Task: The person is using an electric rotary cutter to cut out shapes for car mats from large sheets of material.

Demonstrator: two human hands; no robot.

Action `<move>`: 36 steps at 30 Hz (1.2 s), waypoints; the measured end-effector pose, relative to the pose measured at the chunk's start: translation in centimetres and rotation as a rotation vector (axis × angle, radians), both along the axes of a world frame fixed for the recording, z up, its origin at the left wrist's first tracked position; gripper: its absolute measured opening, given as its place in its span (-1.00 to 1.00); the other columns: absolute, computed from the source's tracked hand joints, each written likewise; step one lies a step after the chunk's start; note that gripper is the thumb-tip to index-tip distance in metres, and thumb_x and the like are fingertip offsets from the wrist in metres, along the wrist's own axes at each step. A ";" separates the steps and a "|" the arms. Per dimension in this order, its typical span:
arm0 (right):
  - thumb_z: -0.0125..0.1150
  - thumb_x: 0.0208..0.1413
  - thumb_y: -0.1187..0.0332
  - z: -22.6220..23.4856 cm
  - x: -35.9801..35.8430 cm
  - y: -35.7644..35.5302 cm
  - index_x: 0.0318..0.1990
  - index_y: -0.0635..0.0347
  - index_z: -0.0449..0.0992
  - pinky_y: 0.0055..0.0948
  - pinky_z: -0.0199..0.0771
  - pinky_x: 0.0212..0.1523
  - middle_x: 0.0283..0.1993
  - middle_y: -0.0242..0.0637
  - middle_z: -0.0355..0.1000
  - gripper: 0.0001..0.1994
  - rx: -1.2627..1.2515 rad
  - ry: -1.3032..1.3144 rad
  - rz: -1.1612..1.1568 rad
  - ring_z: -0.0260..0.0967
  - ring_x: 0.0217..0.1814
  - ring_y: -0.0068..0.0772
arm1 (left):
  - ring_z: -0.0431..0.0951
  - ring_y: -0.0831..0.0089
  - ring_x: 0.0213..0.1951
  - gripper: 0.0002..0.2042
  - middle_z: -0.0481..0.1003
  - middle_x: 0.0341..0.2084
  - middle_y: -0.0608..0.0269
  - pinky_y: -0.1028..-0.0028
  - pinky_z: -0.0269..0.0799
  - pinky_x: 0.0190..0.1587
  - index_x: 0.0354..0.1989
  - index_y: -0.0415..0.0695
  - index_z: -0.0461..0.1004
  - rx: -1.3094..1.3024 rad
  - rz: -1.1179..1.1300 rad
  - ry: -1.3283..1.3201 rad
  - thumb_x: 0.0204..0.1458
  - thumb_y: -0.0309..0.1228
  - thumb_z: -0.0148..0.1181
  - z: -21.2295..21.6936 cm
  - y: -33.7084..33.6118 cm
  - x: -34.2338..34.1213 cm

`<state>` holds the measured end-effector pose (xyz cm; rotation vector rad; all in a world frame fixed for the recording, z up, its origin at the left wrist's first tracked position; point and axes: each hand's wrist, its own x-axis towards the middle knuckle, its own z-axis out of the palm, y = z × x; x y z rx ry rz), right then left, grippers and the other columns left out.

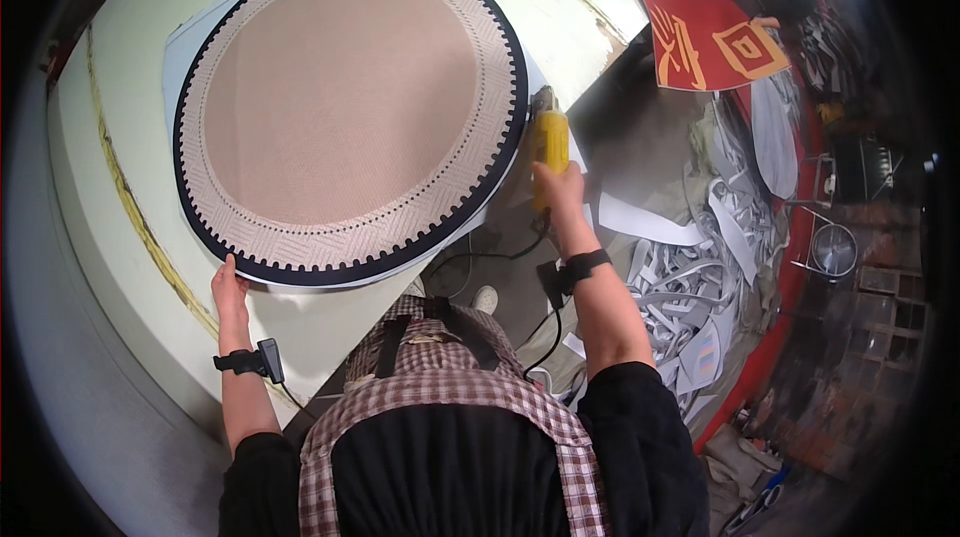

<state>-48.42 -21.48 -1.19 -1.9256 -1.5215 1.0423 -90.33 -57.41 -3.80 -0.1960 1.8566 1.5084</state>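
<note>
Trimming is the step I judge to be in hand. From the head camera I see a round rug (345, 112), pinkish-beige with a dark toothed border, lying flat on the pale table (100, 167) and reaching to its near right edge, on a light backing sheet (185, 37) that shows past the border. My right hand (556, 187) is clenched around a yellow cutter (549, 142) whose tip sits right at the rug's right rim, a black cord (500, 255) trailing down from it. My left hand (229, 292) lies open, fingers (228, 267) spread flat and pressing the rug's near-left rim by the table's front edge. White offcuts (690, 277) litter the floor to the right. Next, I reckon, the cutter must follow the curved border closely while the left hand keeps the rug from sliding.
</note>
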 end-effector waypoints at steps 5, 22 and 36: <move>0.25 -0.27 0.20 0.8 -0.1 2.3 -0.27 0.40 0.30 -0.42 0.39 -0.42 -0.39 -0.07 0.39 -0.53 -0.013 -0.013 0.094 0.40 -0.42 -0.29 | 0.22 0.27 0.03 -0.51 0.23 -0.04 0.06 0.38 0.14 0.04 0.13 -0.14 0.09 -0.132 0.146 0.061 0.04 -0.28 0.01 1.2 0.6 4.1; 0.25 -0.20 0.26 -4.0 2.5 12.8 -0.27 0.43 0.24 -0.48 0.35 -0.38 -0.37 -0.14 0.34 -0.56 0.000 0.311 0.339 0.32 -0.39 -0.42 | 0.09 0.29 0.16 -0.42 0.14 0.11 0.20 0.29 0.03 0.16 0.05 -0.10 0.22 -0.027 -1.460 1.353 -0.24 -0.28 0.22 0.5 32.2 32.4; 0.13 -0.07 0.34 -2.9 3.1 21.9 -0.24 0.34 0.27 -0.51 0.34 -0.51 -0.46 -0.26 0.33 -0.70 -0.385 0.895 0.305 0.32 -0.50 -0.47 | 0.06 0.19 0.18 -0.35 0.06 0.15 0.05 0.35 0.01 0.18 0.14 -0.15 0.07 -0.365 -1.367 1.257 -0.23 -0.40 0.14 0.1 33.3 36.6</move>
